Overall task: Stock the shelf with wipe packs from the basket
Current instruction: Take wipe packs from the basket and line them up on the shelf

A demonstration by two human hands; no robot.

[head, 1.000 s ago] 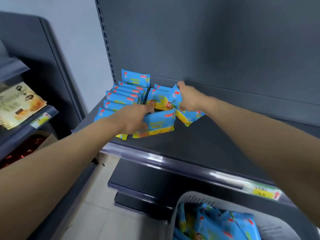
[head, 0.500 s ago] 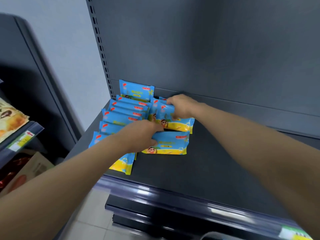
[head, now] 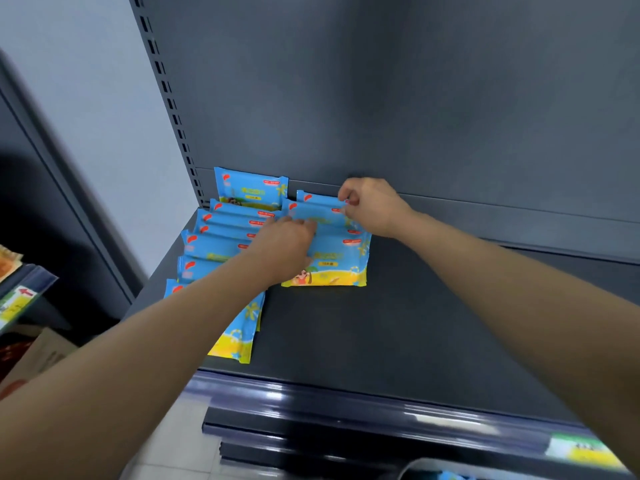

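Note:
Blue and yellow wipe packs lie in two overlapping rows on the dark shelf [head: 398,327]. The left row [head: 221,233] holds several packs and runs from the back panel to near the front edge. The right row [head: 332,251] is shorter, its front pack lying flat. My left hand [head: 284,249] rests on the left side of the right row, fingers pressed onto the packs. My right hand [head: 372,206] pinches the top right corners of the rear packs in that row. Only the grey rim of the basket [head: 429,471] shows at the bottom edge.
A slotted upright [head: 169,105] stands at the shelf's left end, with the grey back panel [head: 415,98] behind. A price label [head: 578,450] sits on the front rail. At the left stands another rack [head: 20,292] with goods, and a cardboard box [head: 41,355] below it.
The view has shifted up, so the basket has almost left the frame. Both hands moved toward the back, and the loose packs of the right row now overlap in a neat line.

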